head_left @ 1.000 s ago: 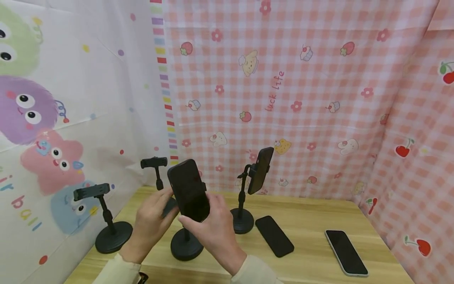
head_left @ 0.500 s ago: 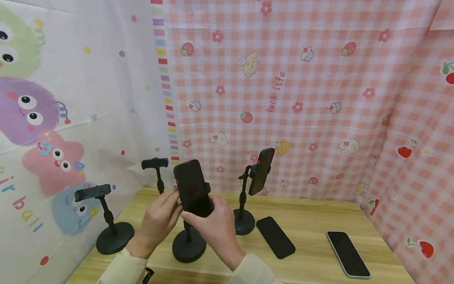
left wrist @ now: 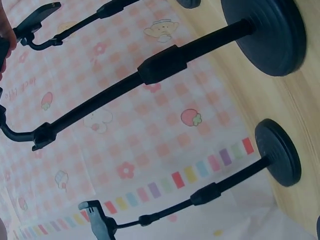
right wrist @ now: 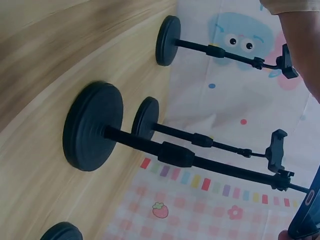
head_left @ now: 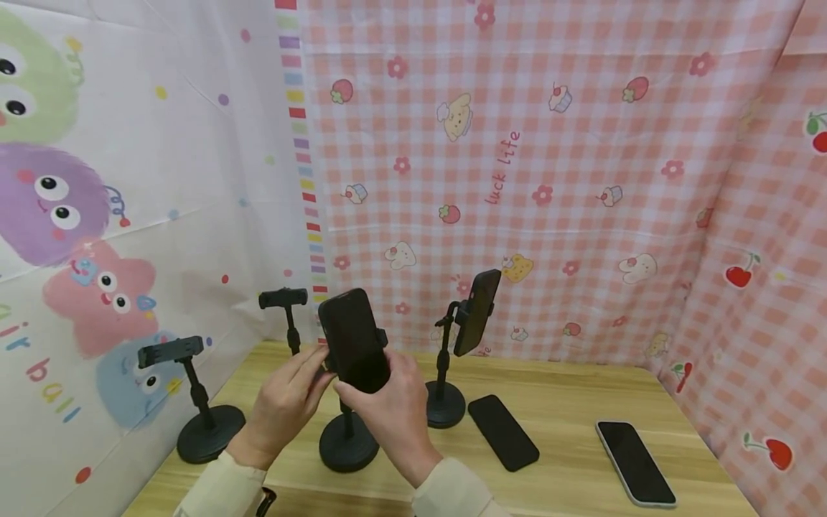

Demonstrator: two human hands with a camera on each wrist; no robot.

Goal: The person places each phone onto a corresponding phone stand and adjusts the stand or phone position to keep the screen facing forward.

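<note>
One phone leans at the clamp of its stand, our R hand pinching its low end, prob. to steady it, w/ our L hand alongside, fingers together, grip unclear.

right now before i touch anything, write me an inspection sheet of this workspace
Surface: light wood-grain table.
Job's things: front phone at the clamp of the middle stand, seating unclear.
Clutter, not in hand: right stand holding a tilted phone; left stand and rear stand, phoneless; black phone and white-edged phone, lying flat.
Hands: right hand grips the front phone's lower end; left hand at its left edge, grip unclear.
Cables: nothing seen.
Surroundings: pink-checked cloth behind and right, cartoon-print cloth left.
</note>
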